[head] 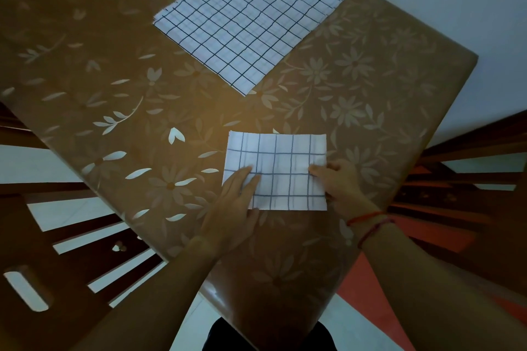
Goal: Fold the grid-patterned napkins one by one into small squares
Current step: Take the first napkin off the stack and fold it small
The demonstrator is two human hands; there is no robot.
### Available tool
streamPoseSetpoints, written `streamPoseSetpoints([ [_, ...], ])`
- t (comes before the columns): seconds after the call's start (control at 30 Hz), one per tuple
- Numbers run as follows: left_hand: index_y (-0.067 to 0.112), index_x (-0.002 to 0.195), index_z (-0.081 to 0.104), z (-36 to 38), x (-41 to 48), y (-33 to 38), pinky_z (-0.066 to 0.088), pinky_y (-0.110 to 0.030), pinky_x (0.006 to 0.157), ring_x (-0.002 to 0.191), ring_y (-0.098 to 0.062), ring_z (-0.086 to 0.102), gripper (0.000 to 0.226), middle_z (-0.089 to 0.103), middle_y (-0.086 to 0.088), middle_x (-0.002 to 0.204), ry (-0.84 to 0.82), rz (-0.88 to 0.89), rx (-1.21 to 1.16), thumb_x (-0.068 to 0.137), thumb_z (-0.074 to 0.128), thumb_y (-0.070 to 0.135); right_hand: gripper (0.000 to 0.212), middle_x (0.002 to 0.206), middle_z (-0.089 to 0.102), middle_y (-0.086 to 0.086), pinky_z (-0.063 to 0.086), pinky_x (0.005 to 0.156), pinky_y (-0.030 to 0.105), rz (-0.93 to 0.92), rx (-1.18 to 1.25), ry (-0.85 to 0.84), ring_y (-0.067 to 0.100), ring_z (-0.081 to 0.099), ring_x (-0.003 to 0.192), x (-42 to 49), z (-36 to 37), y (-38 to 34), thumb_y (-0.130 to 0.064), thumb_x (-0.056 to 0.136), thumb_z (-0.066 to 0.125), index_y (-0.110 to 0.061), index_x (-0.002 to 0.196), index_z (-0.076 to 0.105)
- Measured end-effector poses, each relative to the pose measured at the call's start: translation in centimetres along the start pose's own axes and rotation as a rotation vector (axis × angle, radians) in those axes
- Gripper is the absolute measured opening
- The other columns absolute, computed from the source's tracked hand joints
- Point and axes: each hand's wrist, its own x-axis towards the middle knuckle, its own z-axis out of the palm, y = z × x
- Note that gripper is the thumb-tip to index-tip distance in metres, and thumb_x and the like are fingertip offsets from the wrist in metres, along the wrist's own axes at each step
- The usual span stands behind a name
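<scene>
Done so far: you have one folded napkin (285, 168) in front of you, near the table (114, 65) edge closest to you. It is down to a compact rectangle, a little wider than it is deep, so it is not quite a small square.
Left to do: judging by that shape, this napkin needs one more fold or a final flattening. The unfolded napkin (245, 23) lies spread flat well apart at the far side. Its ragged far edge hints at more than one layer, but you cannot count them from here.
Left hand: your left hand (233, 208) lies flat on the folded napkin's near-left corner. Its fingers (248, 177) are straight and close together, pressing the cloth to the table and gripping nothing.
Right hand: your right hand (342, 182) sits at the napkin's right edge, mostly off the cloth. One fingertip (315, 171) rests on the cloth just inside that edge.
Right-hand grip: the cloth puckers slightly by that fingertip. You cannot tell whether the thumb is tucked under to pinch it or the finger only presses down.
Napkin relative to fingers: the napkin's middle lies bare between your two hands, which hold it at opposite sides.
</scene>
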Motion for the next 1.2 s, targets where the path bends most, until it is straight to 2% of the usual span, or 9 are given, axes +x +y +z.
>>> streamPoseSetpoints([
  [0.3,0.006,0.143,0.040,0.8,-1.1,1.6,0.041,-0.052,0.104,0.135,-0.031,0.037,0.067,0.043,-0.016,0.144,0.045,0.011,0.047,0.084,0.067,0.022,0.014,0.098,0.068,0.010,0.058,0.070,0.040,0.244,0.546,0.040,0.026,0.066,0.089,-4.1,0.3,4.3,-0.001,0.083,0.069,-0.011,0.091,0.063],
  [0.47,0.006,0.139,0.046,1.2,-1.6,2.1,0.045,-0.054,0.098,0.127,-0.034,0.045,0.063,0.051,-0.018,0.136,0.062,-0.028,0.094,0.084,0.070,0.022,0.028,0.108,0.069,0.012,0.060,0.064,0.034,0.292,0.737,-0.190,0.025,0.068,0.093,-6.8,0.9,5.1,0.005,0.087,0.059,-0.006,0.113,0.061],
  [0.6,0.006,0.135,0.052,1.5,-2.3,1.5,0.040,-0.050,0.102,0.127,-0.035,0.049,0.060,0.053,-0.018,0.136,0.038,-0.029,0.154,0.080,0.074,0.019,0.032,0.114,0.064,0.018,0.053,0.091,0.040,0.204,0.516,-0.393,0.032,0.064,0.104,-8.0,0.2,5.5,0.012,0.089,0.051,-0.001,0.118,0.055],
  [0.67,0.006,0.135,0.051,1.6,-2.6,1.1,0.035,-0.047,0.106,0.130,-0.034,0.046,0.054,0.052,-0.016,0.138,0.028,-0.009,0.164,0.086,0.064,0.026,0.039,0.121,0.061,0.021,0.055,0.087,0.036,0.091,0.328,-0.428,0.036,0.062,0.110,-8.0,-0.5,6.3,0.018,0.085,0.052,0.006,0.122,0.053],
  [0.73,0.006,0.136,0.050,1.4,-2.9,0.8,0.027,-0.040,0.112,0.133,-0.030,0.044,0.057,0.050,-0.014,0.141,0.008,0.010,0.151,0.090,0.047,0.038,0.037,0.104,0.071,0.014,0.059,0.076,0.030,-0.140,0.018,-0.300,0.028,0.069,0.096,-7.6,-1.4,7.1,0.013,0.075,0.067,0.004,0.110,0.064],
  [0.8,0.005,0.136,0.050,1.2,-3.4,0.5,0.020,-0.037,0.112,0.133,-0.030,0.044,0.059,0.050,-0.014,0.141,-0.009,0.042,0.133,0.090,0.045,0.041,0.027,0.089,0.073,-0.002,0.057,0.075,0.026,-0.305,-0.172,-0.160,0.016,0.070,0.088,-7.3,-2.4,7.4,-0.010,0.069,0.080,-0.019,0.093,0.071],
  [0.9,0.005,0.137,0.049,1.0,-4.0,-0.1,0.022,-0.041,0.110,0.134,-0.029,0.042,0.064,0.047,-0.013,0.143,-0.054,0.081,0.108,0.091,0.040,0.049,0.034,0.085,0.064,-0.014,0.045,0.065,0.009,-0.474,-0.286,-0.024,0.001,0.062,0.081,-6.8,-3.5,7.4,-0.019,0.070,0.081,-0.035,0.088,0.056],
  [1.03,0.004,0.138,0.046,1.2,-5.3,-1.1,0.023,-0.046,0.110,0.136,-0.029,0.038,0.068,0.045,-0.015,0.145,-0.081,0.142,0.041,0.098,0.027,0.055,0.036,0.107,0.055,0.003,0.049,0.079,0.028,-0.871,-0.626,0.016,0.019,0.055,0.097,-5.3,-4.1,8.2,-0.018,0.075,0.062,-0.015,0.111,0.063],
  [1.2,0.002,0.132,0.053,1.0,-7.0,-1.9,0.022,-0.044,0.115,0.136,-0.026,0.036,0.071,0.049,-0.013,0.141,0.054,0.134,0.003,0.095,0.032,0.060,0.022,0.107,0.070,0.011,0.053,0.068,0.036,-1.046,-0.827,-0.066,0.028,0.058,0.091,-4.8,-3.9,8.4,0.006,0.072,0.062,-0.008,0.086,0.072],
])
